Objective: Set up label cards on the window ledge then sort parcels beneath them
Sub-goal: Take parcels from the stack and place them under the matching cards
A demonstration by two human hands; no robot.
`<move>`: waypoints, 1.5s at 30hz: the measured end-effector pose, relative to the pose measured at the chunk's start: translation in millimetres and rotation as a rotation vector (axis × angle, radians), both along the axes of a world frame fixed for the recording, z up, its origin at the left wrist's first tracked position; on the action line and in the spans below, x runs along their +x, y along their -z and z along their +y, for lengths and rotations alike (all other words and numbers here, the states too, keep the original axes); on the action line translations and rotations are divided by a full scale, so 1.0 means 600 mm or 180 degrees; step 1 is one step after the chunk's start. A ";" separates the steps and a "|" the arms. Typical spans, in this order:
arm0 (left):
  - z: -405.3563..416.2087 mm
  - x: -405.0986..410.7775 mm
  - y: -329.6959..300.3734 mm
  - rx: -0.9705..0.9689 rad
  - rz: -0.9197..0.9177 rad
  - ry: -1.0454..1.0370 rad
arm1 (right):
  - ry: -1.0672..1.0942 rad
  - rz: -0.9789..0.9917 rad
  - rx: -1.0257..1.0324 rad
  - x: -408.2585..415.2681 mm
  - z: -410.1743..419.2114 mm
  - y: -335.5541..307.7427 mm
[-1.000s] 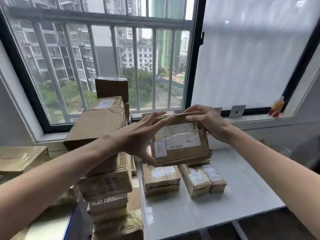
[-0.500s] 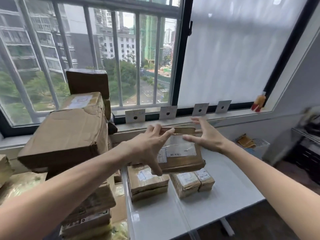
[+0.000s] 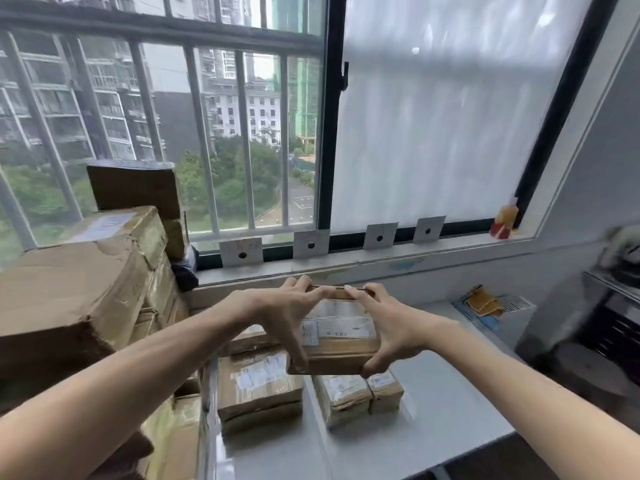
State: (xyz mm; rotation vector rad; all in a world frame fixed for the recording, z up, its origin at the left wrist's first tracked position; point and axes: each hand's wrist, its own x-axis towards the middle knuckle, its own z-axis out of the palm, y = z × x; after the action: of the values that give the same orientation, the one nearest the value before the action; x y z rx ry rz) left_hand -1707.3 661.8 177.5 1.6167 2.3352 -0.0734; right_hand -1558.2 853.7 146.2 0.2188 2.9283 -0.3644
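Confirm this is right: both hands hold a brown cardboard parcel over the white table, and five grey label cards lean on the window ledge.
Not five. The head view shows four grey label cards on the ledge. Both hands, left and right, hold the brown cardboard parcel over the white table.

From my station I read the parcel (image 3: 341,336) held between the two hands as brown cardboard with a white shipping label printed in black. The four label cards (image 3: 311,243) on the window ledge (image 3: 349,263) look pale grey, each with one dark dot at centre. The table (image 3: 440,414) shows glossy white, the window frame (image 3: 330,133) black, and a small bottle (image 3: 504,221) at the ledge's far right orange over red.
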 end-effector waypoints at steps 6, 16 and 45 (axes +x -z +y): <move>0.128 0.072 -0.002 -0.0086 0.0025 -0.0135 | -0.0025 0.0162 0.0197 0.065 0.133 -0.017; 0.330 0.158 0.065 0.0461 -0.0532 -0.0464 | 0.0352 0.0104 -0.0065 0.176 0.339 -0.005; 0.706 -0.042 0.284 0.0896 -0.0280 -0.0621 | 0.1261 -0.0053 -0.0652 -0.040 0.693 0.168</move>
State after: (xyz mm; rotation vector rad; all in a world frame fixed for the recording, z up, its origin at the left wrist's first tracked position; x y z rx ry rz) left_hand -1732.7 1085.3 7.3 1.4638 2.5080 0.3763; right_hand -1582.2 1269.4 45.6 0.7689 2.7909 -0.7088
